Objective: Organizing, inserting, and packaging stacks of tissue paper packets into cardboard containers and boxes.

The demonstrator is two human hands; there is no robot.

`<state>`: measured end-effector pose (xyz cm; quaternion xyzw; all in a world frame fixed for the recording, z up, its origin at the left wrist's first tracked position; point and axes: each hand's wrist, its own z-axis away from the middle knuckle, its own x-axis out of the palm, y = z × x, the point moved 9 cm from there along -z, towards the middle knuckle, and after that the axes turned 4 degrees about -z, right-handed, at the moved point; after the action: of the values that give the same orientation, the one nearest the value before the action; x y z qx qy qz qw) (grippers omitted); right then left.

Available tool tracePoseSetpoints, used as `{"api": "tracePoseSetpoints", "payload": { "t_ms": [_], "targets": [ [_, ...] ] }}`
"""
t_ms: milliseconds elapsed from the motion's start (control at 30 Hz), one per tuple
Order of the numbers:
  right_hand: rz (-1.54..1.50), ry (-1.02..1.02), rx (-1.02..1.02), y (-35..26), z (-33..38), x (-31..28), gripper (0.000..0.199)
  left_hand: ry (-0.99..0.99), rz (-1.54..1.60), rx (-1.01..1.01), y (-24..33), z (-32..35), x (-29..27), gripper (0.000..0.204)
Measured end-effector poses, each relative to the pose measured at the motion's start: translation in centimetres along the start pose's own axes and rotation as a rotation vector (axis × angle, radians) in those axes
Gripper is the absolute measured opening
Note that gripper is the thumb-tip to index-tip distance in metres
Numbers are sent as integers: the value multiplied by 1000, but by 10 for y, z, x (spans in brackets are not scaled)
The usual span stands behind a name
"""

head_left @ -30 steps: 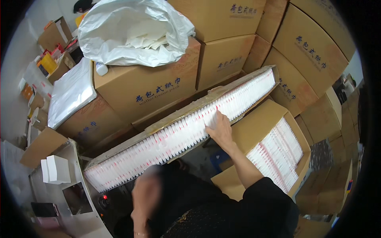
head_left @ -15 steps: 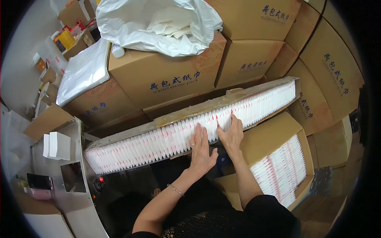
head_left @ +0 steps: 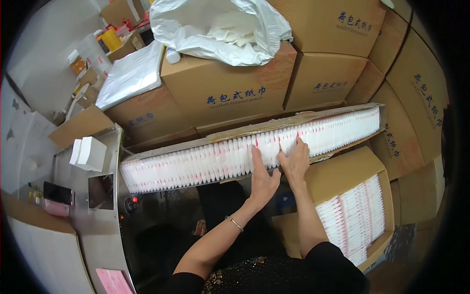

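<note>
White packet row [head_left: 196, 164], long axis left-to-right, rising rightward; left hand [head_left: 263, 179], right hand [head_left: 295, 161] flat, open against it.

hands [head_left: 279, 169]: 2 | long tray [head_left: 166, 153]: 1 | white plastic bag [head_left: 220, 29]: 1 | phone [head_left: 58, 193]: 1

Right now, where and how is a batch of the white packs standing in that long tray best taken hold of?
Probably by the batch's two end faces, palms coming from above and the near side: the packs stand on edge, tightly rowed, so squeezing holds them. The left hand and right hand already bracket one.
</note>
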<state>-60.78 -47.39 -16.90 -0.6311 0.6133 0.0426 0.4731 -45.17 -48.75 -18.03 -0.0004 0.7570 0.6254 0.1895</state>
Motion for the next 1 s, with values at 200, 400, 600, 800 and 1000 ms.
{"api": "tracePoseSetpoints", "payload": {
  "t_ms": [200,400,600,800,1000],
  "targets": [
    [16,-6,-18,2,-2,0,64,6,239,-262,-21,-5,-22,99],
    [22,-9,-27,-2,0,4,65,107,66,-255,-33,-4,-44,92],
    [21,-30,-4,1,-2,0,66,229,-759,-41,-15,9,-72,70],
    [18,-49,17,0,-1,3,67,358,-721,146,-7,20,-84,57],
    [27,-27,-17,3,-3,6,67,331,-287,-33,-34,28,-116,79]
  ]
}}
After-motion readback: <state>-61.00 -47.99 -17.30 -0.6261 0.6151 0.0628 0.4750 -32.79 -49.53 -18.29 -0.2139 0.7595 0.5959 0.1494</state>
